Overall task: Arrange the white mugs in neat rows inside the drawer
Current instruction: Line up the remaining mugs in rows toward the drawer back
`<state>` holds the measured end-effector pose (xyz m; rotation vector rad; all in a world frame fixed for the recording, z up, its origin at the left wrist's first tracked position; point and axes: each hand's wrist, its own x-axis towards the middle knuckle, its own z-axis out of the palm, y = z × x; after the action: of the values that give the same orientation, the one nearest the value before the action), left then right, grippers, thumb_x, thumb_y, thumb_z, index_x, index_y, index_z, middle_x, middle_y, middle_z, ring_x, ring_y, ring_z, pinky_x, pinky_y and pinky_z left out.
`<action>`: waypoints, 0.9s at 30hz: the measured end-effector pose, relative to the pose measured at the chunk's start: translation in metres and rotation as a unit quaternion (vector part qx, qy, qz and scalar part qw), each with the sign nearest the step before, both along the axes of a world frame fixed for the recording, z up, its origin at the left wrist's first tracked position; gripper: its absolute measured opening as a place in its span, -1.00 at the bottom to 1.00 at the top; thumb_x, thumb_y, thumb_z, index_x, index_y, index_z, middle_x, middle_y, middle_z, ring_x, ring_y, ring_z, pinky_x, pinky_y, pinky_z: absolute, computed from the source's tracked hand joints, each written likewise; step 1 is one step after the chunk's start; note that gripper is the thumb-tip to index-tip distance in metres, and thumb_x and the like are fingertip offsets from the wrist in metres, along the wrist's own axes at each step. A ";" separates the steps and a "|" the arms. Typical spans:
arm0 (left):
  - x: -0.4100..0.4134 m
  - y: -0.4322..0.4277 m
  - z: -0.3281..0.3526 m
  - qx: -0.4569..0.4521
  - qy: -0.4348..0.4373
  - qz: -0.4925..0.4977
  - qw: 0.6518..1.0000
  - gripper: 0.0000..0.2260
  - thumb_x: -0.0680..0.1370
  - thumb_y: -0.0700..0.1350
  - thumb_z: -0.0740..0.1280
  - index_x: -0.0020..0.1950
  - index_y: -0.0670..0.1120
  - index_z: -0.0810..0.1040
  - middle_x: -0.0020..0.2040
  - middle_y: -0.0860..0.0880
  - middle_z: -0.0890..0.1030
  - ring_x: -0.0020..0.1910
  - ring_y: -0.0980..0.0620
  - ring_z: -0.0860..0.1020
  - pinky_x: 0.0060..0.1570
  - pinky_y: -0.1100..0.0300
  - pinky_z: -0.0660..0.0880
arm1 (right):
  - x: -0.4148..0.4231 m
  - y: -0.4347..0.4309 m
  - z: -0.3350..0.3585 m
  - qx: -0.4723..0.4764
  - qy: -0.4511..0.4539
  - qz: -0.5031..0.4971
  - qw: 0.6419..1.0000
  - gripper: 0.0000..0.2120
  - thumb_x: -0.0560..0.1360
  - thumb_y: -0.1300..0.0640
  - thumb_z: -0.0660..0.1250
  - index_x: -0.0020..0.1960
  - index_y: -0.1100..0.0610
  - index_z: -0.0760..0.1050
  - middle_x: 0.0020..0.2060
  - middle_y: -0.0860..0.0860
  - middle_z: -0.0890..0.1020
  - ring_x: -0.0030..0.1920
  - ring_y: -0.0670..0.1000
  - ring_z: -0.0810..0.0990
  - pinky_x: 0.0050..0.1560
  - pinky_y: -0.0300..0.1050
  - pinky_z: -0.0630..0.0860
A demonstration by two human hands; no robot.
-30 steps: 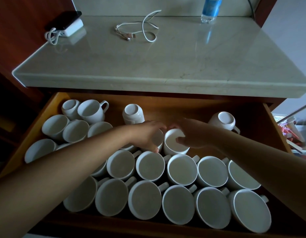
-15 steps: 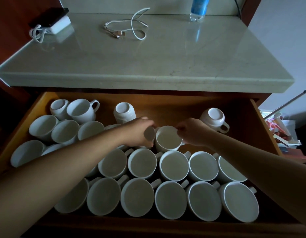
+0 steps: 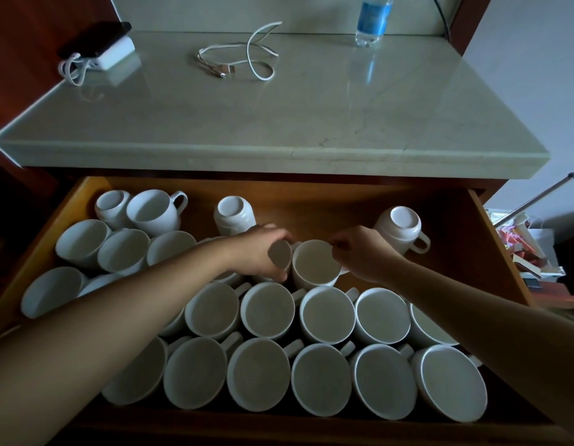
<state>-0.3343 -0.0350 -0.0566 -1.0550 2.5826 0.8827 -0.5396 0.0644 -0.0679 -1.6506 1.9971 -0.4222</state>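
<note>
An open wooden drawer [image 3: 494, 252] holds several white mugs. Two neat rows of upright mugs [image 3: 327, 313] fill its front. Behind them stands an upright mug [image 3: 314, 263]; my right hand [image 3: 362, 252] pinches its right rim. My left hand [image 3: 263, 252] grips a second mug [image 3: 280, 254] just left of it, mostly hidden under my fingers. Loose mugs cluster at the back left [image 3: 123, 249]. Two mugs stand upside down at the back, one in the middle [image 3: 234, 214] and one at the right [image 3: 401, 228].
A marble countertop [image 3: 279, 117] overhangs the drawer's back. On it lie a white cable [image 3: 243, 59], a charger with a phone [image 3: 108, 49] and a water bottle [image 3: 372, 20]. Boxes and clutter [image 3: 533, 262] sit right of the drawer.
Both hands have drawn apart a little and now hold the two mugs by their rims behind the second row. The camera has shifted slightly.
</note>
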 end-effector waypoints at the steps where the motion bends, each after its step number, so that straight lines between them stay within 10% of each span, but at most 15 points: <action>1: -0.001 0.000 0.001 0.003 -0.008 -0.003 1.000 -0.31 0.38 0.08 0.52 0.45 0.08 0.32 0.32 0.04 0.37 0.30 0.01 0.37 0.27 0.03 0.41 | -0.001 0.001 0.000 -0.002 -0.001 0.003 1.000 -0.79 0.48 0.19 0.26 -0.06 0.00 0.65 -0.31 -0.04 0.64 -0.27 -0.02 0.61 -0.34 -0.18 0.45; 14: -0.003 -0.002 0.002 0.031 -0.010 -0.003 0.999 -0.31 0.39 0.06 0.49 0.47 0.12 0.29 0.33 0.03 0.38 0.31 -0.01 0.38 0.24 0.05 0.42 | 0.003 0.003 -0.002 -0.010 -0.013 -0.010 1.000 -0.76 0.51 0.18 0.21 0.01 0.04 0.65 -0.37 -0.08 0.60 -0.27 -0.04 0.64 -0.23 -0.13 0.56; 22: 0.006 -0.002 -0.002 0.008 0.064 0.042 0.997 -0.39 0.41 0.07 0.43 0.44 0.05 0.36 0.34 -0.08 0.39 0.36 -0.07 0.35 0.34 -0.01 0.35 | 0.026 0.000 0.003 -0.018 0.203 -0.019 0.979 -0.79 0.54 0.02 0.16 0.06 0.00 0.54 -0.06 0.01 0.61 -0.01 0.12 0.59 -0.25 -0.11 0.37; 27: 0.024 -0.023 0.004 -0.212 0.051 0.234 0.947 -0.52 0.47 0.02 0.38 0.35 -0.06 0.38 0.33 -0.16 0.34 0.31 -0.21 0.33 0.25 0.03 0.33 | 0.059 -0.014 0.007 -0.097 0.219 -0.008 0.971 -0.76 0.54 0.04 0.18 0.17 0.03 0.48 0.08 0.04 0.57 0.11 0.14 0.54 -0.19 -0.10 0.35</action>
<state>-0.3100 -0.0584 -0.0530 -1.8426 2.7208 0.4705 -0.4809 0.0507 -0.0610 -1.9876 2.3461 -0.2815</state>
